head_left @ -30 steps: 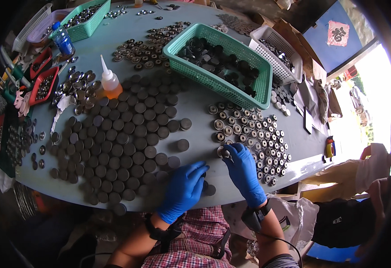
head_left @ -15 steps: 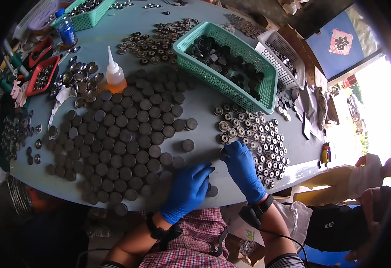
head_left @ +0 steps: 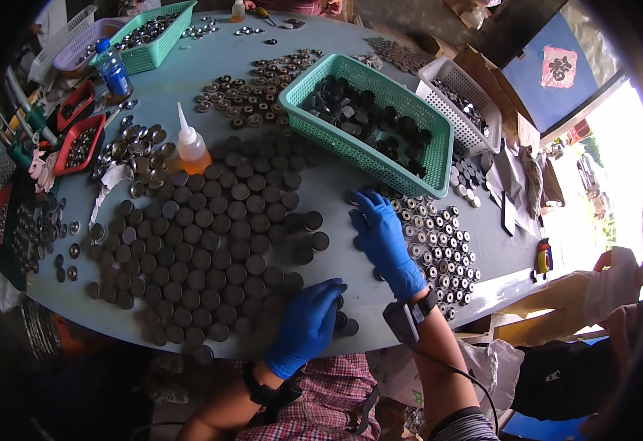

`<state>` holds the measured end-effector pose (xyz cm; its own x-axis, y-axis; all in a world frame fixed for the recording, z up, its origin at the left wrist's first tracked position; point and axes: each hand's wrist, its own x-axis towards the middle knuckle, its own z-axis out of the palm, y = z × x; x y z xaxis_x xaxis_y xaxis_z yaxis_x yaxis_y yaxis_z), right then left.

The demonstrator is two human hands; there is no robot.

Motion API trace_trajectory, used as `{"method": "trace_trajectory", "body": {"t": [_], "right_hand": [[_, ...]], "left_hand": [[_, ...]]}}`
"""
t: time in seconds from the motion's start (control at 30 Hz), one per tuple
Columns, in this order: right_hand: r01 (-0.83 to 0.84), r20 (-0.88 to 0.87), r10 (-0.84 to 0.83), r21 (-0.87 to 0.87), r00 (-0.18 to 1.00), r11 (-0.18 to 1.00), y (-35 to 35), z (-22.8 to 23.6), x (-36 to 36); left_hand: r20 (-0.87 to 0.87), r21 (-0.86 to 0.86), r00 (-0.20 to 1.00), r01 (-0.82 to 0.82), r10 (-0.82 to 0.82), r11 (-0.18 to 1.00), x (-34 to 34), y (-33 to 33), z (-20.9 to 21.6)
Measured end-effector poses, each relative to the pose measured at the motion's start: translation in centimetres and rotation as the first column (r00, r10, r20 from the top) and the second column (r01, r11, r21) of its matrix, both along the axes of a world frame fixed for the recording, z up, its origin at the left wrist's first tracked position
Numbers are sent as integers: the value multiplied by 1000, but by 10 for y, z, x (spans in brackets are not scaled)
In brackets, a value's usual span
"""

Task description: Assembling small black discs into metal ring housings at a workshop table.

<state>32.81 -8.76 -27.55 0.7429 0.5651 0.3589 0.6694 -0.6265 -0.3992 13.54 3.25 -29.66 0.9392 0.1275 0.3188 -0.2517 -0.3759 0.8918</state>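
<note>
My left hand (head_left: pixel 305 329), in a blue glove, rests low over the table's front edge with its fingers curled together. Dark round discs (head_left: pixel 349 327) show beside and partly under its fingers; whatever it grips is hidden. Further forward, my right hand (head_left: pixel 386 239), also gloved in blue, has its fingers apart and their tips at the edge of a group of small ringed metal pieces (head_left: pixel 439 246). A piece by those fingertips is partly covered. Left of both hands spreads a broad group of dark round caps (head_left: pixel 211 257), several of them lying apart at its right side.
A green basket (head_left: pixel 365 151) of black pieces stands beyond my right hand, beside a white basket (head_left: pixel 498 121). A dropper bottle (head_left: pixel 192 151) with orange liquid stands behind the caps. Red trays (head_left: pixel 80 143) and a blue bottle (head_left: pixel 114 72) are at left. A tape roll (head_left: pixel 543 259) lies right.
My right hand has moved forward and left, its fingers spreading near the ringed pieces. My left hand stays near the front edge. Another dark cap now stands among those apart from the group.
</note>
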Motion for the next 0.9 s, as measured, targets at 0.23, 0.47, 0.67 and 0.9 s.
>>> {"method": "trace_trajectory", "body": {"t": [0.23, 0.47, 0.67, 0.9], "right_hand": [[-35, 121, 70, -265, 990, 964, -16, -29, 26], [-256, -91, 240, -371, 967, 892, -26, -11, -21], [-138, -49, 130, -261, 990, 955, -50, 14, -69], [35, -238, -57, -95, 970, 995, -63, 14, -178]], "left_hand": [[-14, 83, 1000, -21, 22, 996, -2, -1, 4], [-31, -35, 999, -31, 30, 999, -2, 2, 3], [-61, -73, 998, -35, 30, 997, -2, 0, -4], [-4, -45, 1000, -20, 20, 999, -3, -1, -7]]}}
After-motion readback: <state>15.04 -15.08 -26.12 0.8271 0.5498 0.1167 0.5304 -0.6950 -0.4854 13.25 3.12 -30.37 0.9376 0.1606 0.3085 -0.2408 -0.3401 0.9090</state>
